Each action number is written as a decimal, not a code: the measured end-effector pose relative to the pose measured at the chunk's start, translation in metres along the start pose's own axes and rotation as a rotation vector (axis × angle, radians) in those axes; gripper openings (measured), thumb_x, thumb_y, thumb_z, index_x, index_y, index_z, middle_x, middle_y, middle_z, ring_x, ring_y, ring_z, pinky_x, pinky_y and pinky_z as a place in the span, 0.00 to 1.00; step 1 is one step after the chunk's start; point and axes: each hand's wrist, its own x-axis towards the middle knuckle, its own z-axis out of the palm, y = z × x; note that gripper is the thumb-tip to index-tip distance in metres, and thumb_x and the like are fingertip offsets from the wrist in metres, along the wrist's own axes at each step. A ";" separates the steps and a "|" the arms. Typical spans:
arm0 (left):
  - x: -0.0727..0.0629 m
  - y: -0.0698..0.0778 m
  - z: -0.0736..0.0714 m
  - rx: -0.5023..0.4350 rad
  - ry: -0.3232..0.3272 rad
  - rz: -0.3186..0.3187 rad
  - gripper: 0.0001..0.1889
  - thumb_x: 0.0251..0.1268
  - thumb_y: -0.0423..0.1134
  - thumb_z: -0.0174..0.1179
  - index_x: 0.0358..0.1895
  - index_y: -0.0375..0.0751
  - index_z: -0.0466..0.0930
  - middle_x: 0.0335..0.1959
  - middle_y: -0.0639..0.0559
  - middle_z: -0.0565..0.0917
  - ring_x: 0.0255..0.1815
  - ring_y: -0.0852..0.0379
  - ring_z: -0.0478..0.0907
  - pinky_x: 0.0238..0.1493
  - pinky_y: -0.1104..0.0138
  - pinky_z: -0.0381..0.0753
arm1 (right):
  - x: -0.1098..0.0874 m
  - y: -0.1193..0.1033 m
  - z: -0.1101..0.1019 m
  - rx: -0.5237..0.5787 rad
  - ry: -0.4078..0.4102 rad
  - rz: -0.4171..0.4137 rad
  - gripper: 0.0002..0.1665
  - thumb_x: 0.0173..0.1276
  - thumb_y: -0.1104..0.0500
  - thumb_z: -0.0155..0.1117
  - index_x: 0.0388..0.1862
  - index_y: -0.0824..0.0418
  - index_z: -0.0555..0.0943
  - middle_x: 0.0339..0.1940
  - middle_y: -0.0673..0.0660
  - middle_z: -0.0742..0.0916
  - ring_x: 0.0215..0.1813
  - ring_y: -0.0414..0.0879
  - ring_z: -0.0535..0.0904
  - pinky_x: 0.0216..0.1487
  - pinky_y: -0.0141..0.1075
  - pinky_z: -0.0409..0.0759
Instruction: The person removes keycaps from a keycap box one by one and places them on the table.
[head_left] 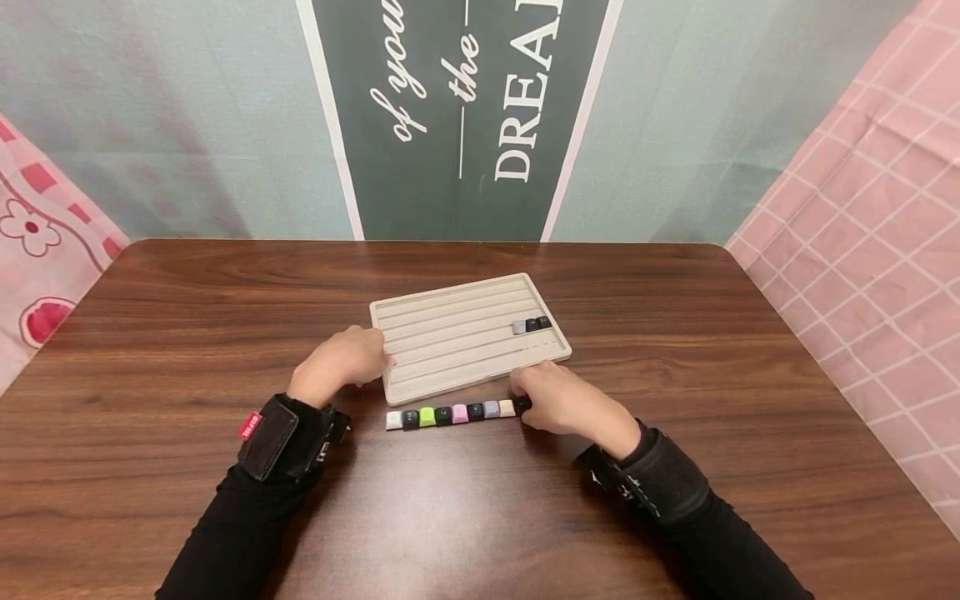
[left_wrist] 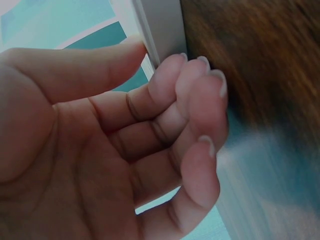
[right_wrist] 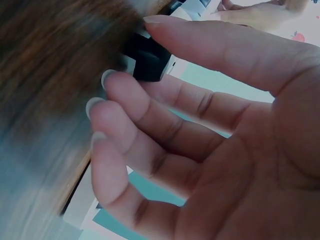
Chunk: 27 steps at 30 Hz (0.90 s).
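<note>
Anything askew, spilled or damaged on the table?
Only the tray looks off: it sits askew to the table's far edge, its right end farther from the person. The row of keycaps in front slants slightly the same way, but is tidy. No spill or damage that I can see.

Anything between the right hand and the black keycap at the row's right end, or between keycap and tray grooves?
Nothing visible between right hand and black keycap. Between keycap and grooves: the tray's near rim.
</note>
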 end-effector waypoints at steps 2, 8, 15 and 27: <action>0.000 0.000 0.000 -0.005 -0.001 -0.005 0.13 0.68 0.39 0.47 0.28 0.37 0.74 0.14 0.49 0.72 0.15 0.57 0.68 0.25 0.66 0.66 | -0.001 0.001 -0.001 -0.005 -0.001 -0.007 0.12 0.49 0.71 0.64 0.22 0.61 0.69 0.19 0.50 0.73 0.24 0.43 0.66 0.25 0.33 0.65; 0.000 0.000 0.000 -0.006 0.004 -0.003 0.12 0.68 0.39 0.47 0.29 0.36 0.74 0.15 0.48 0.73 0.15 0.56 0.69 0.25 0.66 0.66 | -0.002 0.002 -0.002 -0.014 -0.006 0.001 0.12 0.49 0.69 0.66 0.22 0.60 0.70 0.20 0.49 0.74 0.24 0.44 0.67 0.26 0.35 0.66; 0.000 0.000 0.000 0.004 0.008 -0.001 0.12 0.68 0.39 0.48 0.28 0.37 0.74 0.14 0.49 0.73 0.15 0.57 0.69 0.26 0.66 0.67 | -0.004 0.005 -0.004 -0.018 -0.001 0.007 0.12 0.48 0.70 0.65 0.23 0.60 0.70 0.22 0.50 0.75 0.26 0.44 0.68 0.28 0.36 0.68; -0.001 0.000 0.000 -0.005 0.004 -0.016 0.12 0.68 0.39 0.48 0.31 0.36 0.74 0.16 0.48 0.73 0.16 0.56 0.68 0.24 0.66 0.66 | -0.007 0.010 -0.008 -0.025 0.005 0.023 0.12 0.47 0.70 0.66 0.23 0.60 0.71 0.22 0.51 0.75 0.25 0.45 0.68 0.27 0.36 0.67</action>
